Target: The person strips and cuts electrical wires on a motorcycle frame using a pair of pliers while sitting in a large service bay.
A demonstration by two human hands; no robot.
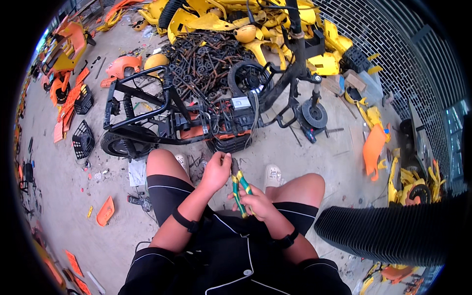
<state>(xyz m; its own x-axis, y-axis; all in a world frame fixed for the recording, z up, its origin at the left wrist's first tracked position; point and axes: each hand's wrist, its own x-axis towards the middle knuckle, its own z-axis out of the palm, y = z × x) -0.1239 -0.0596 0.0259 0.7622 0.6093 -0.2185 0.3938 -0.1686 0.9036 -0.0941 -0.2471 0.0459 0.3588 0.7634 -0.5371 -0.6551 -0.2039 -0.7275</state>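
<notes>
In my right hand (259,203) is a pair of pliers (236,192) with green and yellow handles, its jaws pointing up and away from me. My left hand (216,172) is closed beside the jaws, thumb and fingers pinched together; whatever they hold is too small to make out. Just beyond both hands stands a stripped black scooter frame (280,87). Wires and a box with a pale label (241,102) lie exposed in its middle. A bare wheel hub (314,115) sits at its right end and a tyred wheel (118,145) at its left.
Behind the frame rises a heap of dark metal parts (201,64), with yellow plastic panels (191,22) past it. A ribbed black hose (383,233) runs close on my right. On the floor at left lie a power drill (141,201), an orange shell (105,211) and a black basket (83,139).
</notes>
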